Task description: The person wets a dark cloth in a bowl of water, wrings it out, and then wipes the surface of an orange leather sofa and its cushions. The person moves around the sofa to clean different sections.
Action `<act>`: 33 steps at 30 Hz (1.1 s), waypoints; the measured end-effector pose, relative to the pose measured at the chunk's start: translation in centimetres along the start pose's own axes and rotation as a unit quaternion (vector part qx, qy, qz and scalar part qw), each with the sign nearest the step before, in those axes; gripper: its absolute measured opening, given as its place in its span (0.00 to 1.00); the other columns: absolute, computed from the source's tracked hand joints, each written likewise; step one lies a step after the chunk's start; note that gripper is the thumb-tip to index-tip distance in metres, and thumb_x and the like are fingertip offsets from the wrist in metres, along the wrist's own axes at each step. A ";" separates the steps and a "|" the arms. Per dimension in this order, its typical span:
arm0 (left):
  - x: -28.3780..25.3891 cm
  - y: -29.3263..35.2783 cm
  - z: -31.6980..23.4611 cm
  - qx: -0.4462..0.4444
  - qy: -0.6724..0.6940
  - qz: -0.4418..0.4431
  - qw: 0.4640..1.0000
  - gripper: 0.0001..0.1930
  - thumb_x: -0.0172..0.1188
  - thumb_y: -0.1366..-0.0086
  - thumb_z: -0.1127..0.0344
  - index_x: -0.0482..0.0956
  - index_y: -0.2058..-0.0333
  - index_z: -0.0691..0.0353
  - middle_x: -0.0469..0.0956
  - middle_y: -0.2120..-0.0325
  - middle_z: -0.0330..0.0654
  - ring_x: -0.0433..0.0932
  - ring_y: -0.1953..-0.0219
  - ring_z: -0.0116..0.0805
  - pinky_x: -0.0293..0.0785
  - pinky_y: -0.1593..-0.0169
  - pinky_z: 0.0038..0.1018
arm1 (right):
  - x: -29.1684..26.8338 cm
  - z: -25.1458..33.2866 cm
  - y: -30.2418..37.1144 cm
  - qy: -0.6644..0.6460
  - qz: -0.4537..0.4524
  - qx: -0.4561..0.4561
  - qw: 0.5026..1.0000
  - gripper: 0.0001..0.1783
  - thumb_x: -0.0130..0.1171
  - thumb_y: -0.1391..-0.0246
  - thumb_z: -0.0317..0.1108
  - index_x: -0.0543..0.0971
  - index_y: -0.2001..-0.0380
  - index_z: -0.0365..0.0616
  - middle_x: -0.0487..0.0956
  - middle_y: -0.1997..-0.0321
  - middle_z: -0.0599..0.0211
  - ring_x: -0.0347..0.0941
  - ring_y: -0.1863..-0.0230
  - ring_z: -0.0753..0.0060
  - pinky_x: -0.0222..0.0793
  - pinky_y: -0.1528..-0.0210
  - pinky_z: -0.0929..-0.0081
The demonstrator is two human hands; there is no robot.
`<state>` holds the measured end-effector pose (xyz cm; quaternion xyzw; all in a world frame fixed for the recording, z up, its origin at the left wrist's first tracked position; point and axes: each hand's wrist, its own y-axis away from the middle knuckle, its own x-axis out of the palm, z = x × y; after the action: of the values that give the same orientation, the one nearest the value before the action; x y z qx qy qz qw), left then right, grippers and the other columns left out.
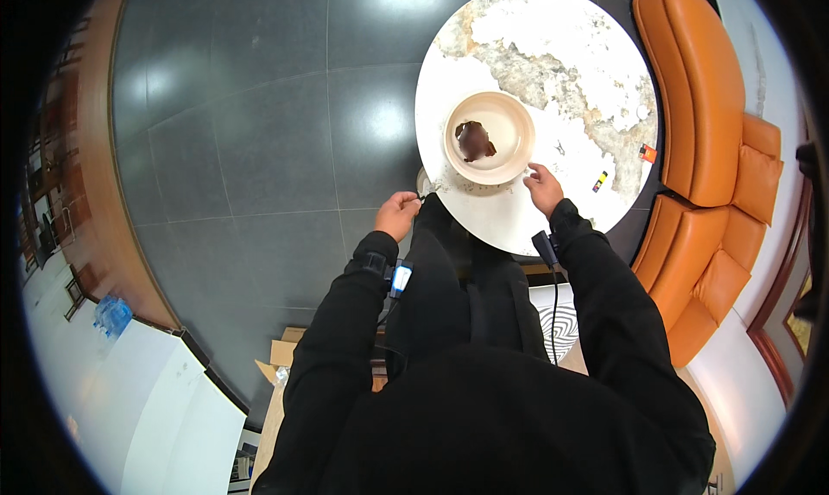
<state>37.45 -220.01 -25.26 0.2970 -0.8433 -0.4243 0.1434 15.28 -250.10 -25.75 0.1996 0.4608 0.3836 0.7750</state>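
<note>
- Grey tiled floor, to my left.
- Round marble-patterned table before me.
- Beige bowl on it.
- My right hand, released, beside its rim.
- My left hand pinches; I can't tell if on anything.
- Dark-brown piece inside the bowl.

Curved orange sofa, blue plastic container, open cardboard box

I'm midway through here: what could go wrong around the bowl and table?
The right hand is close to the bowl, so a bump might shift it. The cable hanging below the right wrist could snag. The small orange item lies near the table edge and might get knocked off.
</note>
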 end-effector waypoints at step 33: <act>16.6 -12.6 -8.2 -0.101 0.305 0.015 0.947 0.16 0.51 0.27 0.54 0.73 0.48 0.55 0.76 0.63 0.39 0.79 0.59 0.33 0.77 0.59 0.31 | 4.2 5.5 -4.3 -0.469 0.107 0.001 0.877 0.14 0.51 0.37 0.41 0.75 0.70 0.41 0.76 0.71 0.73 0.71 0.70 0.77 0.67 0.65 0.74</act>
<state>33.30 -241.33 -30.57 0.3837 -0.7163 -0.3941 0.4293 23.05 -249.33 -28.22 0.4049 0.0197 0.3256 0.8542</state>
